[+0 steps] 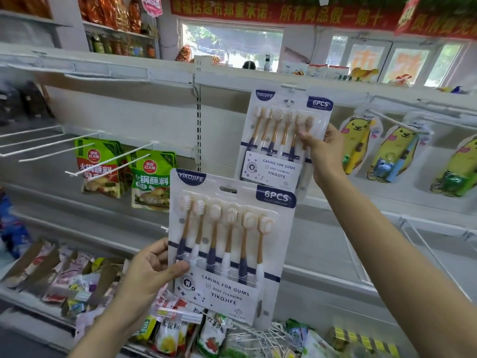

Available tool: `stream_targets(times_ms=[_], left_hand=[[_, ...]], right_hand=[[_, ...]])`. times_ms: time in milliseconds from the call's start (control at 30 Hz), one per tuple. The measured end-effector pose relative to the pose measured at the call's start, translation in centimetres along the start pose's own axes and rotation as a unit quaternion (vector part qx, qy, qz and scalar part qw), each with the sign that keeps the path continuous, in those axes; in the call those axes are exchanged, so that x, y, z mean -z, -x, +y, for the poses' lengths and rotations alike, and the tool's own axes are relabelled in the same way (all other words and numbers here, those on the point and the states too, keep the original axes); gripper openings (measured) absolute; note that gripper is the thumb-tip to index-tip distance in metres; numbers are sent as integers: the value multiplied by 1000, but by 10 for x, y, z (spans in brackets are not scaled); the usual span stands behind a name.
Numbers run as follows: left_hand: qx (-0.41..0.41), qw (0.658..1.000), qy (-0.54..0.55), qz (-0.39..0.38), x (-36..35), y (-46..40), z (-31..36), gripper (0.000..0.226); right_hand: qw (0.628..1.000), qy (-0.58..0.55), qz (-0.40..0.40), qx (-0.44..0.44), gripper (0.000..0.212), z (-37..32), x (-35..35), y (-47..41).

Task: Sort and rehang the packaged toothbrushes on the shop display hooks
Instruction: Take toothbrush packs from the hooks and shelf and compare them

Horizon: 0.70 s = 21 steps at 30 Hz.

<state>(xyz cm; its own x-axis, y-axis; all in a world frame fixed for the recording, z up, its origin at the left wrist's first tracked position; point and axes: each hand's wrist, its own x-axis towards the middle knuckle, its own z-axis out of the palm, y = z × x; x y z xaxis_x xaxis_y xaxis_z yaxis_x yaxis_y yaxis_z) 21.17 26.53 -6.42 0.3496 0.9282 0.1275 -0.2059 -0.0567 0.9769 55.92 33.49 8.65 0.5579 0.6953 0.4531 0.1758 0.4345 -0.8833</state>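
Hanging on its hook, upper toothbrush pack (282, 140) is pinched at its right edge by right hand (322, 148); left hand (152, 267) grips second pack (227, 249) just below it, unhung. Risk: tugging pulls the upper pack's slot off the hook.

White shelving (129, 109), daylit window (232, 45), perhaps red banners (284, 11).

A small grocery shop: white display hooks (85, 153) at nine o'clock carry green sauce packets (151, 183), shelves (121, 29) at eleven hold packaged goods, and red banners (284, 11) span twelve o'clock.
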Motion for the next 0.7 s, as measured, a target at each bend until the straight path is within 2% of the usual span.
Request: stream_targets(times_ms=[67, 233, 433, 700], left_hand=[[3, 1000, -1, 2, -2, -2, 0, 84], [13, 1000, 4, 25, -7, -8, -2, 103], [23, 999, 7, 22, -15, -12, -7, 104], [29, 999, 21, 5, -28, -11, -6, 108]], right_hand=[[1000, 5, 5, -13, 30, 9, -1, -14], [999, 38, -5, -2, 27, 23, -2, -31], [993, 112, -18, 36, 21, 27, 2, -32], [985, 169, -13, 25, 19, 23, 10, -30]])
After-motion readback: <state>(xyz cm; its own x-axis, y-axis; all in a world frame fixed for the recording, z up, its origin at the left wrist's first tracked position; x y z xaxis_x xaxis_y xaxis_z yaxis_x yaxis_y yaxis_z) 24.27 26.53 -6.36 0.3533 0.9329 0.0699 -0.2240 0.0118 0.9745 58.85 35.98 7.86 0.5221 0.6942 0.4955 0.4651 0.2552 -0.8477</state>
